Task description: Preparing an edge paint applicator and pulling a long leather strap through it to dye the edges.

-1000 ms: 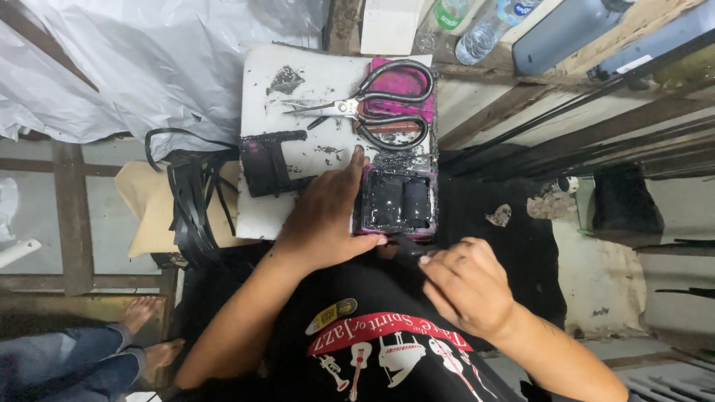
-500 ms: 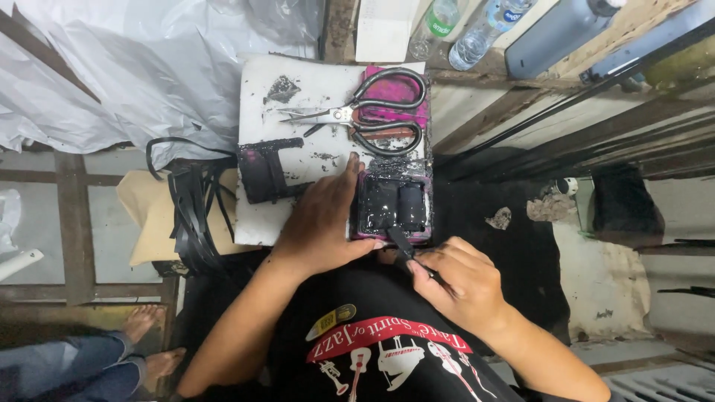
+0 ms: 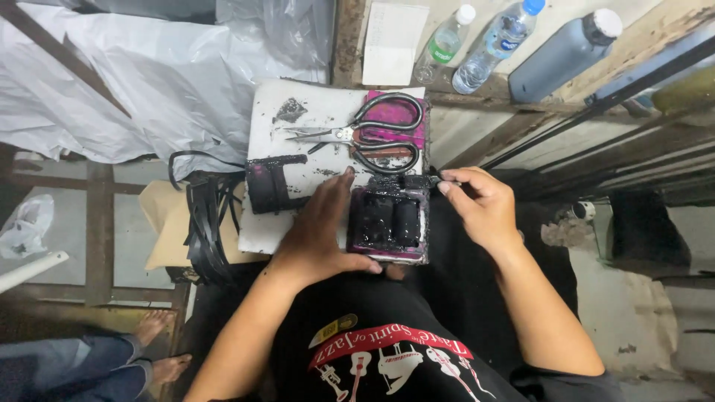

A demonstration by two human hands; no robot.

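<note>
A glossy black piece on a pink pad lies at the near edge of a white, black-stained board. My left hand presses flat on the board and grips the pad's left and near sides. My right hand is at the pad's far right corner, fingers pinched on a thin dark tool whose tip touches the black piece; the tool is mostly hidden. Big black-handled scissors rest on the board just beyond the pad, over a pink sheet.
A black cuff-like piece sits on the board's left edge, a bundle of black strips beside it. Two clear bottles and a grey bottle stand at the back. White plastic sheeting lies left. Another person's feet are bottom left.
My right hand rose from my lap to the pad's far right corner, carrying the thin tool. My left hand stayed on the pad.
</note>
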